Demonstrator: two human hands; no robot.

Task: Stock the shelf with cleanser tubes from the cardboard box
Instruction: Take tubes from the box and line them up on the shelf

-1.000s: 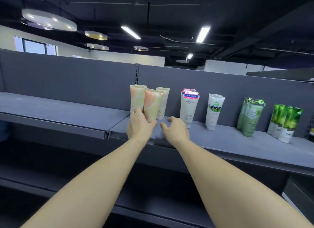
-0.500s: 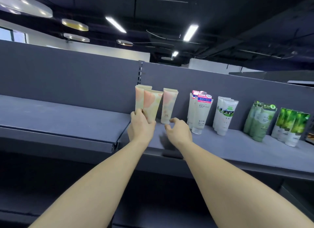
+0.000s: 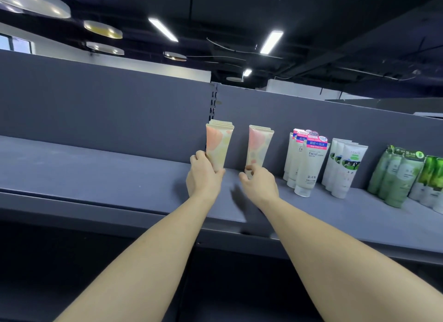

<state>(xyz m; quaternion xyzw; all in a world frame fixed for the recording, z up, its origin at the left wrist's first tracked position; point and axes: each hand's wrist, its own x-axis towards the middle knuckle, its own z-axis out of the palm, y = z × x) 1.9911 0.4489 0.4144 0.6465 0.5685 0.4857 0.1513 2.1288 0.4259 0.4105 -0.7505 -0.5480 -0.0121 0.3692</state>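
Note:
Two rows of peach-and-cream cleanser tubes stand cap-down against the back panel of the grey shelf [image 3: 119, 178]. My left hand [image 3: 203, 178] grips the base of the front tube of the left row [image 3: 218, 145], which has others stacked behind it. My right hand [image 3: 259, 184] pinches the cap end of the front tube of the right row [image 3: 259, 145], with another tube behind that one. Both rows stand upright, a hand's width apart. The cardboard box is out of view.
To the right stand white tubes with pink labels [image 3: 309, 163], white tubes with green pictures [image 3: 345, 166] and green tubes [image 3: 398, 175]. A slotted upright [image 3: 214, 101] splits the back panel. Bare shelf stretches left. A dark lower shelf lies below.
The left tubes were gathered into one neat row under my left hand. My right hand reached forward and took hold of the right tube's base. The camera tilted up and came closer.

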